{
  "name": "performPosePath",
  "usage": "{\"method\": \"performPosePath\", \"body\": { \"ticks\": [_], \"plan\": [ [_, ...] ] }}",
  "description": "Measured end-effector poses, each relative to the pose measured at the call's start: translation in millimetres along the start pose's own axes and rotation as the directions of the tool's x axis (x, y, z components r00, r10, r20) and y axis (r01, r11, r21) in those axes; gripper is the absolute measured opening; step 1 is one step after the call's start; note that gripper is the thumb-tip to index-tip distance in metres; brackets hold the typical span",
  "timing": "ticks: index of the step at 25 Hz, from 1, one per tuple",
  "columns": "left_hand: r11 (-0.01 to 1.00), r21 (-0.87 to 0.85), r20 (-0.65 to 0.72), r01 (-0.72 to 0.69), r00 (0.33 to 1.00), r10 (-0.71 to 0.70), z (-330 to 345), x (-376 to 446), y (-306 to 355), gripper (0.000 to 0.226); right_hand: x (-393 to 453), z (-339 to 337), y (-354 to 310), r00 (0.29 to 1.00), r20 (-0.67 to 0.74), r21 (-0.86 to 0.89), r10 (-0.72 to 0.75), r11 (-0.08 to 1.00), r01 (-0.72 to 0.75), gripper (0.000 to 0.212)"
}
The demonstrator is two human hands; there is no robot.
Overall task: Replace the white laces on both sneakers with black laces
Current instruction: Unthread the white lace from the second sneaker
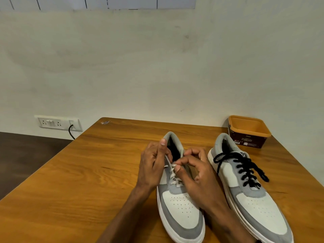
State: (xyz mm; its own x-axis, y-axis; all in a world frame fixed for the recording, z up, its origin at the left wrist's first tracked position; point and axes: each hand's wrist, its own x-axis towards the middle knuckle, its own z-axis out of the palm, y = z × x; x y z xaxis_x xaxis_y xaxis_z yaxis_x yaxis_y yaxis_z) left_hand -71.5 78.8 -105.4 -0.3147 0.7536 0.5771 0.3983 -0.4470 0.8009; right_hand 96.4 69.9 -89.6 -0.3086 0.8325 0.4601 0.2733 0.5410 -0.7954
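Two hands [154,162] [196,167] pinching white lace [172,172] on left sneaker [180,207].

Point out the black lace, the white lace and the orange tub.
black lace [245,170]: head view, on the crossings over the right sneaker's tongue.
white lace [175,179]: head view, on the lower crossings.
orange tub [249,127]: head view, on its inner wall.

Both hands [175,169] on white-laced sneaker [180,207], beside black-laced sneaker [254,199].

Only blurred, unreadable print on the dark label of the orange tub [249,135]
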Motion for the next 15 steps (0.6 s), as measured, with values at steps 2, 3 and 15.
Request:
{"method": "performPosePath", "body": {
  "ticks": [2,3,15],
  "plan": [
    [1.000,-0.010,0.015,0.014,1.000,-0.014,4,-1,0,0.057,4,-5,0,0.996,0.037,0.137,0.083,0.987,-0.087,0.013],
    [1.000,-0.010,0.017,0.018,1.000,-0.018,5,-2,0,0.058,6,-7,1,0.988,0.069,0.220,0.140,0.964,-0.152,0.013],
    [0.999,-0.025,0.013,0.026,1.000,-0.026,5,-3,-2,0.059,4,-15,5,0.997,-0.025,0.222,0.072,0.973,-0.065,0.013]
  ]
}}
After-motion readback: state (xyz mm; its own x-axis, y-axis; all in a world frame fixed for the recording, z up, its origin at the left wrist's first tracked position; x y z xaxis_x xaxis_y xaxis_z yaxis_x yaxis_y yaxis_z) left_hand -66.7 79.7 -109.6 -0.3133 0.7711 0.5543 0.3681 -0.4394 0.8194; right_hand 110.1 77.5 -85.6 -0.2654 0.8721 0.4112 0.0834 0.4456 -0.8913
